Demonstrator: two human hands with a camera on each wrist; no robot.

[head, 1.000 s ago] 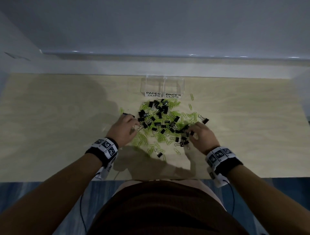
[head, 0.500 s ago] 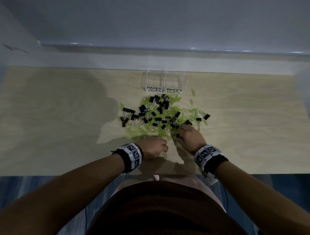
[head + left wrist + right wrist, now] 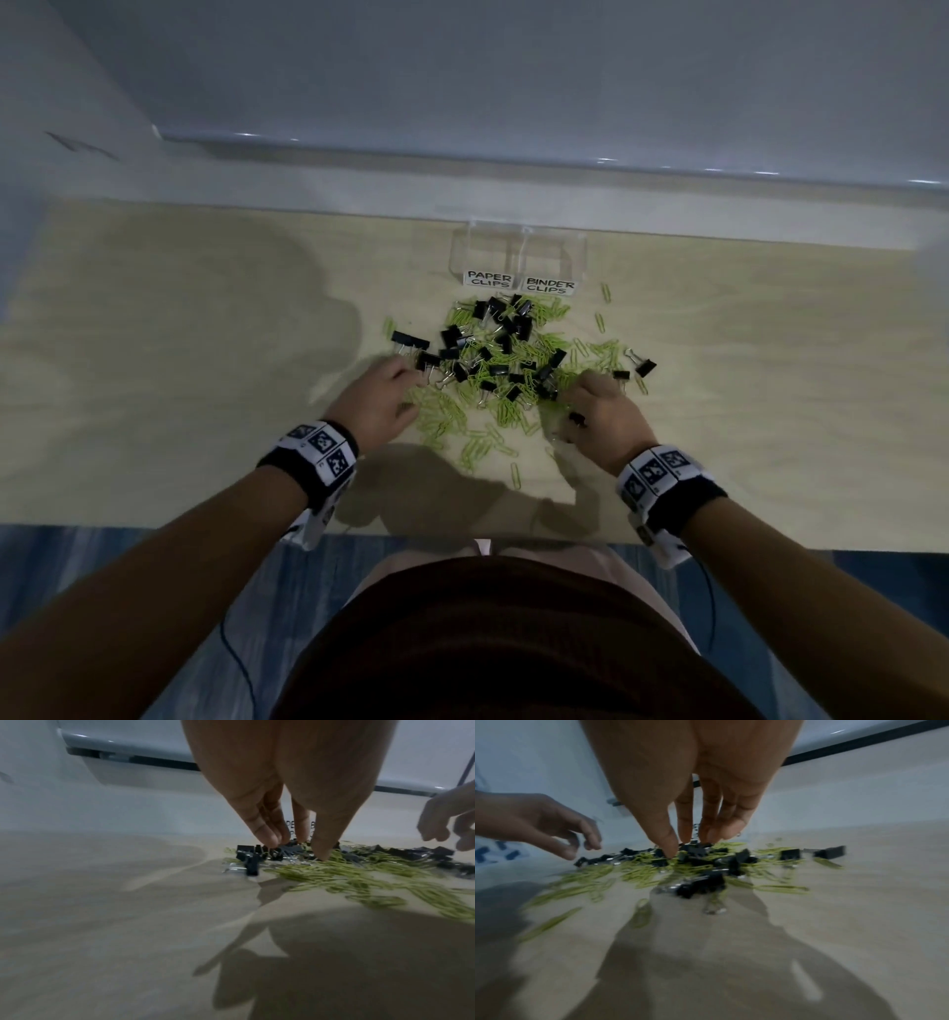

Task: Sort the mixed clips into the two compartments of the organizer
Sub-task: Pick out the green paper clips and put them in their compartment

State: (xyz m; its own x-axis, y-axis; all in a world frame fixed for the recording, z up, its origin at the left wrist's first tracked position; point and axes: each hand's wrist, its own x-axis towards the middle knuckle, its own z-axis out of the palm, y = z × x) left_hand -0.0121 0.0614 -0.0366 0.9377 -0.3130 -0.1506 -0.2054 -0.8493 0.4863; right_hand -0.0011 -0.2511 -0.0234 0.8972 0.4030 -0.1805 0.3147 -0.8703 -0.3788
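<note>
A mixed pile of black binder clips (image 3: 506,354) and green paper clips (image 3: 447,416) lies mid-table. Behind it stands the clear two-compartment organizer (image 3: 518,246), its left compartment labelled PAPER CLIPS and its right BINDER CLIPS. My left hand (image 3: 411,383) is at the pile's left edge. In the left wrist view the left hand (image 3: 298,850) points its straight fingers (image 3: 270,839) down onto binder clips (image 3: 250,860), with the thumb on paper clips (image 3: 359,874). My right hand (image 3: 575,388) is at the pile's near right. In the right wrist view the right hand (image 3: 693,845) touches binder clips (image 3: 698,852) with its fingertips. Neither hand has lifted a clip.
A pale wooden table (image 3: 205,411) carries everything, and its near edge runs just behind my wrists. A white ledge and wall (image 3: 462,169) close the far side. A few stray clips (image 3: 642,366) lie right of the pile.
My left hand has moved from the pile's near edge out to its left edge and reached into the binder clips. The right hand shifted slightly right along the pile.
</note>
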